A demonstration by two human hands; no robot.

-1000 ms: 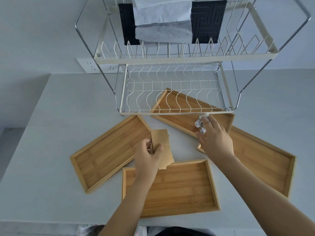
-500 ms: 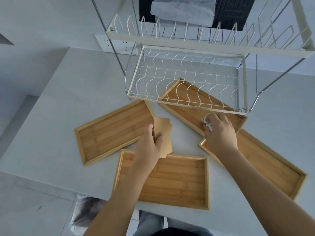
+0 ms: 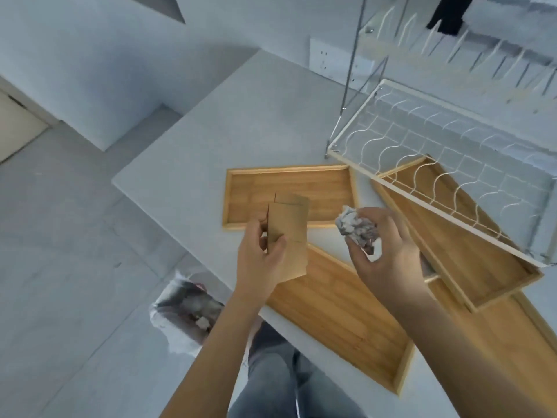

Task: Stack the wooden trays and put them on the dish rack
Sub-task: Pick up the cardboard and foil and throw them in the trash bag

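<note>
Several wooden trays lie flat on the white counter: one at the back left (image 3: 289, 188), one near the front edge (image 3: 340, 321), one partly under the dish rack (image 3: 464, 236), and one mostly hidden at the far right (image 3: 518, 321). The white wire dish rack (image 3: 428, 188) stands at the right, its lower shelf empty. My left hand (image 3: 259, 260) holds a folded piece of brown cardboard (image 3: 287, 236) above the trays. My right hand (image 3: 385, 251) grips a crumpled wad of paper (image 3: 355, 227).
A bin lined with a clear plastic bag (image 3: 187, 309) stands on the floor beside the counter's left front corner. A wall socket (image 3: 325, 55) sits behind the rack. Dark and grey cloths (image 3: 452, 13) hang on the rack's upper shelf.
My head has turned left, toward the floor and the bin. My right hand lifted the crumpled paper off the tray, and both hands drew back toward me with their loads.
</note>
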